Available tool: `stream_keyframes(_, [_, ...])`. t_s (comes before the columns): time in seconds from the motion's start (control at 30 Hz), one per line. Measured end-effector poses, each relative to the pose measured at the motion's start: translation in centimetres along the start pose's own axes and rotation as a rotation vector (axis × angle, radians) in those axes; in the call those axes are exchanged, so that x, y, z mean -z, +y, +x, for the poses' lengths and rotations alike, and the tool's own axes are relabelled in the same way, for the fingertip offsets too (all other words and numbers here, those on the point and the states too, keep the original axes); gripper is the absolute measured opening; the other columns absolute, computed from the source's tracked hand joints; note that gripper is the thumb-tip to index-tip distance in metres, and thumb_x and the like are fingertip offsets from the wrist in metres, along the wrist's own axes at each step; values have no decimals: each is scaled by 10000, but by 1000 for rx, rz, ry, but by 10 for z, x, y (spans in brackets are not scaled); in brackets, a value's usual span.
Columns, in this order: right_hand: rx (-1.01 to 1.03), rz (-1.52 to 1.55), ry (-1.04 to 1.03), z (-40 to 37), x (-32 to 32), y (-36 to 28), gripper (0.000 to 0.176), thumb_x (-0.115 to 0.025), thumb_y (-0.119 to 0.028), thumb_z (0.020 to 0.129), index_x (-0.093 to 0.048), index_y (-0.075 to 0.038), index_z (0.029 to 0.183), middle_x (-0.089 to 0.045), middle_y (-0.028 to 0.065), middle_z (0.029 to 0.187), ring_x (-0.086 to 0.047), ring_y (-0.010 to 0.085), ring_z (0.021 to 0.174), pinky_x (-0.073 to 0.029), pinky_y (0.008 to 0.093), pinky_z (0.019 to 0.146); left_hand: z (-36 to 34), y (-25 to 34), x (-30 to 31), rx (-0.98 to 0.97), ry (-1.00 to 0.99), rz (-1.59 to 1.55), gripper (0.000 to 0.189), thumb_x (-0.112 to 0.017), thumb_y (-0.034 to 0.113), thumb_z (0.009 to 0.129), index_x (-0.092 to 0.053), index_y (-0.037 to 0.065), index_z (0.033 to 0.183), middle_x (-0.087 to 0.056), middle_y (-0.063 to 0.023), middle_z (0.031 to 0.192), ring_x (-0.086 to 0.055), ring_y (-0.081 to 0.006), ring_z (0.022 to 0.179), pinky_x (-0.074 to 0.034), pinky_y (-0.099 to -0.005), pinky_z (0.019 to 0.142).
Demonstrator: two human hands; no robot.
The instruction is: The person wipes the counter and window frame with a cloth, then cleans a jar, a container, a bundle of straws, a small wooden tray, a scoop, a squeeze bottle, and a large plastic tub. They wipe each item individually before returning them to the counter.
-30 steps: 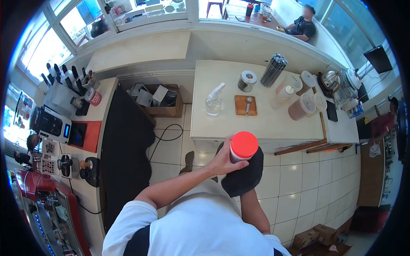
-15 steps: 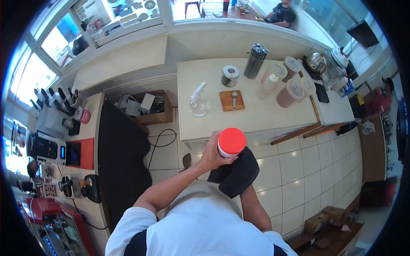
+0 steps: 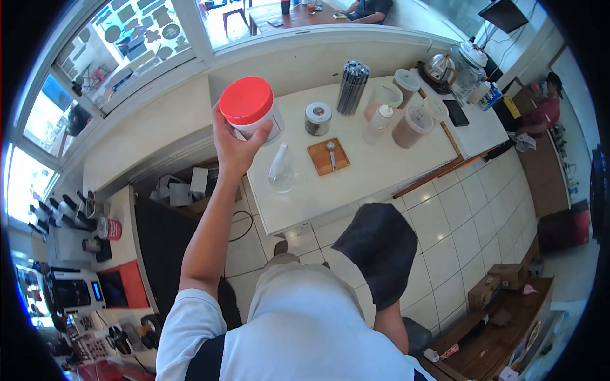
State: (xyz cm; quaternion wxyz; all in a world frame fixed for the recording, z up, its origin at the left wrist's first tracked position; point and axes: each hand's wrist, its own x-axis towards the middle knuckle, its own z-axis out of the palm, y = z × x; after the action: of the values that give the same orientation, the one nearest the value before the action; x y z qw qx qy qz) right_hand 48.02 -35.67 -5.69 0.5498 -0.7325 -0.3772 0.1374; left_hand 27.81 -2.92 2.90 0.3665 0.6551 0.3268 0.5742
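Note:
My left hand [image 3: 238,143] is wrapped around a white jar with a red lid [image 3: 246,101], raised over the back left corner of the white counter [image 3: 375,168]. A black cloth [image 3: 381,247] covers my right hand and wrist, so those fingers are hidden; only the right forearm [image 3: 391,324] shows below it. Near the jar stands a clear spray bottle [image 3: 281,171]. Beside that, a small wooden tray [image 3: 319,163] carries a metal scoop [image 3: 331,152]. Behind the tray is a small canister with a silver lid [image 3: 318,119].
A holder full of dark straws [image 3: 352,89], a squeeze bottle [image 3: 379,124] and several plastic tubs [image 3: 413,127] share the counter. A kettle [image 3: 438,68] sits farther right. Another person [image 3: 543,111] is at the far right. Cardboard boxes [image 3: 486,289] lie at lower right.
My left hand has lifted the jar up and to the left, from in front of the counter to above it. The black cloth has moved right, away from the jar.

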Motion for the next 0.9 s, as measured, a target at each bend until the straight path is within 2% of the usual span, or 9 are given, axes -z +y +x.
stream_keyframes(0.13, [-117,37,94,-8,-23,-7,550,-767,-204,793,-555,10,1252,-636,167,1161,-609,297,1084,-479,366,949,28,-97,0,124,-52,79,874,-893,236,664,-392,21,1346,-547,-156,1268,-560,-256,1188,-476,-399,984])
stream_keyframes(0.27, [-211,47,184,-17,-47,-14,554,-770,-208,792,-554,11,1253,-635,167,1164,-608,298,1085,-478,365,950,24,-202,-10,231,-97,140,899,-897,242,643,-386,4,1343,-554,-187,1274,-564,-290,1192,-475,-408,993])
stream_keyframes(0.37, [-271,56,249,-23,-62,-20,557,-771,-211,791,-554,11,1253,-634,168,1166,-607,299,1087,-477,365,951,21,-244,-15,287,-142,167,908,-898,241,632,-382,0,1339,-560,-206,1270,-571,-313,1186,-472,-417,1000])
stream_keyframes(0.53, [-354,54,344,-34,-82,-30,563,-774,-216,790,-552,13,1254,-632,169,1169,-606,301,1088,-477,364,952,25,-260,-23,337,-222,180,915,-896,246,637,-368,-1,1342,-567,-218,1257,-585,-332,1163,-473,-430,986])
stream_keyframes(0.67, [-398,51,409,-42,-90,-37,567,-776,-220,789,-551,14,1255,-631,170,1172,-605,302,1090,-476,363,952,26,-287,-29,314,-235,215,952,-904,257,638,-344,-7,1362,-523,-224,1322,-520,-352,1241,-433,-443,1025])
stream_keyframes(0.73, [-417,51,439,-45,-94,-40,570,-777,-222,788,-551,14,1255,-630,170,1173,-605,303,1091,-476,362,953,24,-282,-32,296,-210,292,975,-902,258,647,-326,-14,1385,-477,-231,1373,-472,-367,1285,-401,-453,1063])
stream_keyframes(0.77, [-426,51,454,-46,-94,-40,571,-777,-223,788,-551,15,1255,-630,170,1174,-605,303,1091,-475,362,953,18,-277,-30,164,-174,392,990,-899,258,654,-310,-15,1402,-449,-237,1390,-445,-376,1303,-385,-456,1078])
stream_keyframes(0.83, [-443,56,490,-50,-96,-42,573,-778,-225,788,-550,15,1255,-629,170,1175,-604,303,1092,-475,362,953,23,-229,-31,-116,-92,572,1022,-893,260,668,-280,-17,1437,-391,-248,1425,-389,-392,1338,-352,-462,1109])
stream_keyframes(0.9, [-461,58,525,-53,-98,-43,575,-779,-226,787,-550,16,1256,-629,171,1176,-604,304,1093,-475,361,954,37,-204,-41,-210,-297,389,1049,-884,262,682,-246,-27,1462,-351,-259,1446,-358,-403,1355,-336,-461,1125])
